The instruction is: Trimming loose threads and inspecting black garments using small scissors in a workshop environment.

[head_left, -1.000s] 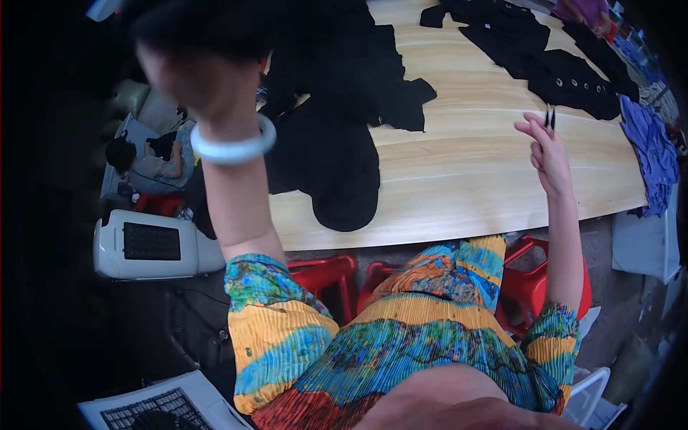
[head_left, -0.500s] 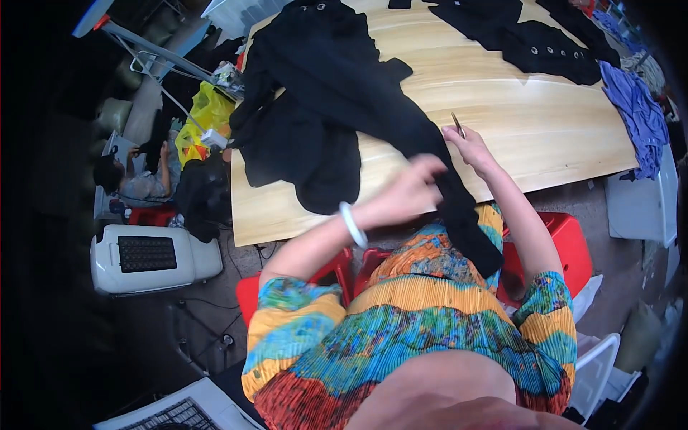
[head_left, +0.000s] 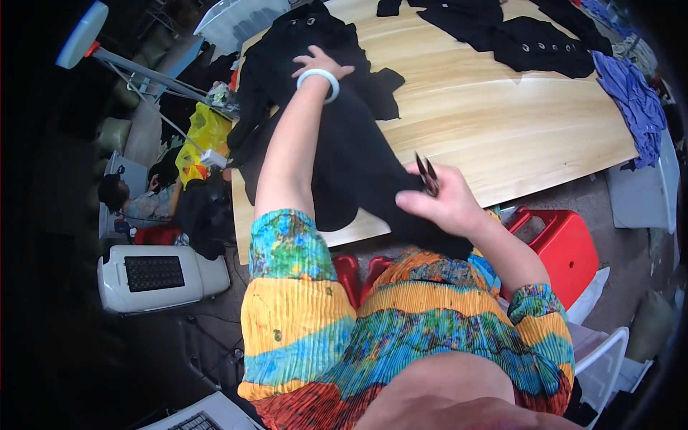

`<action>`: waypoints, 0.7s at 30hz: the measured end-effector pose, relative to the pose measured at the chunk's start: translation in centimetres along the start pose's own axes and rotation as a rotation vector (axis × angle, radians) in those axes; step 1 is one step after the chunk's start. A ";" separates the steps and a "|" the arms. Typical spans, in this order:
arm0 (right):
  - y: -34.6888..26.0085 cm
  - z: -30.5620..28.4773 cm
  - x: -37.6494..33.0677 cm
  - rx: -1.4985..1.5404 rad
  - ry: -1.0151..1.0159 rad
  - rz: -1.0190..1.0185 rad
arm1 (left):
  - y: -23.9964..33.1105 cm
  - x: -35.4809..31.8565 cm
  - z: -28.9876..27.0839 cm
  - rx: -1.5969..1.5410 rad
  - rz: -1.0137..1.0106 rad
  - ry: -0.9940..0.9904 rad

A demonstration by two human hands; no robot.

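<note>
A black garment (head_left: 351, 132) with metal eyelets at its far end lies across the left part of the table, and one long piece of it hangs over the near edge onto my lap. My left hand (head_left: 319, 66), with a pale bangle at the wrist, reaches far over it, fingers spread on or just above the cloth; contact is unclear. Close to the table's near edge, my right hand (head_left: 450, 202) is closed round small dark thread snips (head_left: 427, 174). Their two pointed blades stand apart, facing away from me. This hand is beside the hanging black cloth.
More black garments with eyelets (head_left: 548, 49) lie at the far right of the wooden table (head_left: 466, 107). Blue-purple cloth (head_left: 631, 100) drapes over its right edge. Red stools (head_left: 559, 251) stand by my legs. A yellow bag (head_left: 204, 136) and another person (head_left: 147, 197) are at the left.
My left hand has moved from the near part of the cloth far forward to the left, fingers now spread. My right hand, with the snips, has come nearer and left.
</note>
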State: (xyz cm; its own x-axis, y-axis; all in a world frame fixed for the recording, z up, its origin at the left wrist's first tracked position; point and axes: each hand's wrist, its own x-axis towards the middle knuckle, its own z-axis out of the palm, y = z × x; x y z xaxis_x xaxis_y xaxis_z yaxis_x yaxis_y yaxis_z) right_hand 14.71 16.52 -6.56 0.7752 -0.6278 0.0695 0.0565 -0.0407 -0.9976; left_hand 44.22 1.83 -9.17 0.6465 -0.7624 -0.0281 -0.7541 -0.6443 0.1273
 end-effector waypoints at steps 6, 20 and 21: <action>-2.1 1.3 -1.7 0.084 -0.282 -0.115 | -3.1 4.2 0.3 -0.080 0.022 -0.009; -2.1 -3.3 4.5 0.089 0.568 -0.472 | -8.6 -10.1 -25.1 -1.488 1.252 -0.154; -1.7 -3.7 5.1 0.024 0.644 -0.547 | -9.5 -10.3 -24.9 -1.535 1.237 -0.193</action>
State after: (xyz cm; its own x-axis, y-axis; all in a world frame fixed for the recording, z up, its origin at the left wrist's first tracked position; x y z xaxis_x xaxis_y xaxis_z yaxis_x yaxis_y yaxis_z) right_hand 16.24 10.45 -4.51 0.1251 -0.8453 0.5194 0.3380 -0.4558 -0.8234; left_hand 47.60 17.30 14.61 -0.1588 -0.7375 0.6564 0.0803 0.6530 0.7531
